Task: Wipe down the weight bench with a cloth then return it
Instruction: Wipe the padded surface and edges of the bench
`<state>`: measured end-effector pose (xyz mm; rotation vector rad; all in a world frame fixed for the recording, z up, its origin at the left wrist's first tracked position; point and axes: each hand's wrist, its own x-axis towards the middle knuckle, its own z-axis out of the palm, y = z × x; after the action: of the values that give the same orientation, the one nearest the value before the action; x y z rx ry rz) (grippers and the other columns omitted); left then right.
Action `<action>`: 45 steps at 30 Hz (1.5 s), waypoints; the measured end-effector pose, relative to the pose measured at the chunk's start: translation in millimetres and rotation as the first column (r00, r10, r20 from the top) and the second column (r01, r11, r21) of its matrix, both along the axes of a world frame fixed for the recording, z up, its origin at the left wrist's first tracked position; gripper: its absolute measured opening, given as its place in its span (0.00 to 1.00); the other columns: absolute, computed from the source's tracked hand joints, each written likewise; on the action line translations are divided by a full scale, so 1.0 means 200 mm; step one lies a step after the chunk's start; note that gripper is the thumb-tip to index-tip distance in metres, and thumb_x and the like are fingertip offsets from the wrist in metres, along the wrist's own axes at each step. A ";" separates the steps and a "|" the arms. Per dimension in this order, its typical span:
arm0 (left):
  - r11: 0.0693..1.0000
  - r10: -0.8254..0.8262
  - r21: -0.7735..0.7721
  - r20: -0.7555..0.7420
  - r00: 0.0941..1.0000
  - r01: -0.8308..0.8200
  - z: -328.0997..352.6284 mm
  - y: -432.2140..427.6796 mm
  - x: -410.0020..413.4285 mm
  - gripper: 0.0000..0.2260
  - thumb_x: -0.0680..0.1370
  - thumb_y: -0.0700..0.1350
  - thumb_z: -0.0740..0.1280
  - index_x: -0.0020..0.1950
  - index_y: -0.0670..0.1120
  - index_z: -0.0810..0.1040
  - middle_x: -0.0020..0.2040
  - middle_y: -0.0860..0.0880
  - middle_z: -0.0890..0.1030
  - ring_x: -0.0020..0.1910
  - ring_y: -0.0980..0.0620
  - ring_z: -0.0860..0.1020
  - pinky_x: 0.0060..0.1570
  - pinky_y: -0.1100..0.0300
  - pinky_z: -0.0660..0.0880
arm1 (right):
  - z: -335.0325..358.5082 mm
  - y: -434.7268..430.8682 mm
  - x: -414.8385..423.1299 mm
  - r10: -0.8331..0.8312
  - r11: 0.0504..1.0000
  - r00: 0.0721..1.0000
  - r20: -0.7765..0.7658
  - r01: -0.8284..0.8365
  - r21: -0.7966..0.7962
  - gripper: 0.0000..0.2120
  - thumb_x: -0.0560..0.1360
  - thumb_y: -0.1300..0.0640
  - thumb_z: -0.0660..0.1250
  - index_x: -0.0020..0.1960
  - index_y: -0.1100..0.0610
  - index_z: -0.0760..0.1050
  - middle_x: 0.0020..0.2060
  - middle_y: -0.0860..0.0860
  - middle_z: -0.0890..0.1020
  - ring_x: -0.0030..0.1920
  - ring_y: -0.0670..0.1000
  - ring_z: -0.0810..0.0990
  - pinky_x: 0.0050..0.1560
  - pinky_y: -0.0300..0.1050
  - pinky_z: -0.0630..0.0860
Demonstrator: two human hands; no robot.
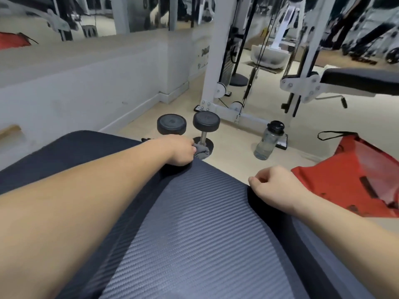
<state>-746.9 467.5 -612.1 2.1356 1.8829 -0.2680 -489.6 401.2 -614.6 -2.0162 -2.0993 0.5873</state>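
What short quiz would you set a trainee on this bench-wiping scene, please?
1. Multiple choice: where is the grey cloth?
A) gripped in the left hand at the far end of the bench pad
B) lying flat on the floor
C) draped over the red bag

2. True or false: the water bottle stands on the floor, to the right of the dumbbells.

3. Fill the blank: the right hand, fingers curled, rests at the pad's ____ edge.

Key: 1 A; 2 true; 3 right.
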 end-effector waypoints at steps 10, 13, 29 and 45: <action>0.903 -0.390 -0.072 0.272 0.880 0.423 -0.03 -0.35 1.10 0.18 0.86 0.53 0.53 0.71 0.47 0.71 0.70 0.42 0.76 0.67 0.41 0.74 0.62 0.51 0.69 | 0.12 -0.41 0.63 -0.162 0.987 0.966 0.204 0.161 0.022 0.12 0.78 0.51 0.63 0.41 0.52 0.81 0.40 0.51 0.84 0.46 0.57 0.82 0.43 0.48 0.78; 0.929 -0.335 -0.086 0.218 0.917 0.360 0.00 -0.27 0.91 0.19 0.85 0.54 0.53 0.73 0.50 0.70 0.71 0.43 0.75 0.68 0.41 0.73 0.65 0.50 0.69 | 0.12 -0.49 0.70 -0.163 0.986 0.974 0.156 0.164 0.006 0.12 0.79 0.50 0.63 0.50 0.53 0.84 0.47 0.51 0.86 0.51 0.55 0.83 0.53 0.51 0.81; 0.947 -0.319 0.065 0.084 0.944 0.314 -0.06 -0.48 1.55 0.16 0.85 0.54 0.52 0.68 0.50 0.72 0.66 0.46 0.78 0.65 0.42 0.76 0.57 0.49 0.73 | 0.12 -0.54 0.99 -0.137 0.986 0.991 -0.009 0.137 0.095 0.12 0.79 0.54 0.63 0.56 0.53 0.84 0.49 0.51 0.86 0.52 0.54 0.82 0.55 0.52 0.80; 0.933 -0.360 0.057 0.072 0.930 0.356 -0.06 -0.46 1.32 0.16 0.84 0.51 0.54 0.69 0.48 0.71 0.68 0.42 0.76 0.65 0.40 0.75 0.63 0.52 0.71 | 0.22 -0.98 1.20 -0.347 0.935 0.934 -0.086 0.352 0.052 0.07 0.80 0.52 0.63 0.48 0.48 0.80 0.41 0.43 0.83 0.46 0.50 0.82 0.49 0.46 0.79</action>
<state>-482.4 376.0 -624.9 2.4729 1.4562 -0.2104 -249.4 205.6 -570.0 -2.2172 -1.6358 0.5136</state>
